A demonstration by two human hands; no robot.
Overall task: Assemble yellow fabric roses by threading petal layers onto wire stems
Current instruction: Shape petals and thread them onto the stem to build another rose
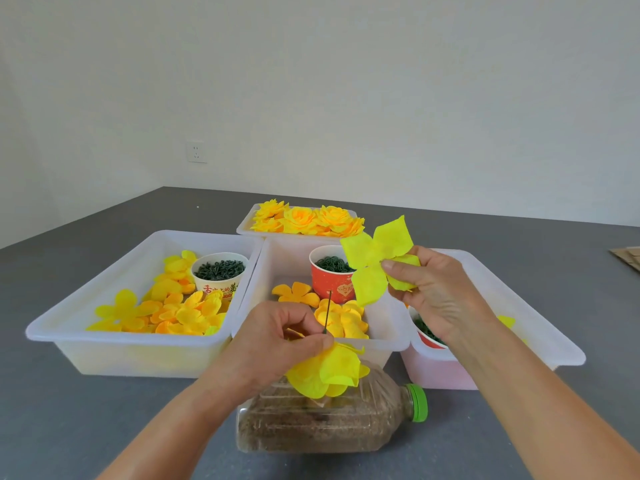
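Bins (138,355) crowd the desk (69,427) beyond a near bottle (311,424), where left hand (273,341) fingers pinch the half-built rose's wire stem (327,311) and right hand (436,289) grips a petal layer (377,258).

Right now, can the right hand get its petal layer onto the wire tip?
Probably yes: the right hand pinches the petal layer just above the bare wire tip, with nothing between them.

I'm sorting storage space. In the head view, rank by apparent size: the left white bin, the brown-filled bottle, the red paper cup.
1. Left white bin
2. Brown-filled bottle, though it lies nearest the camera, which inflates it
3. Red paper cup, plainly smallest
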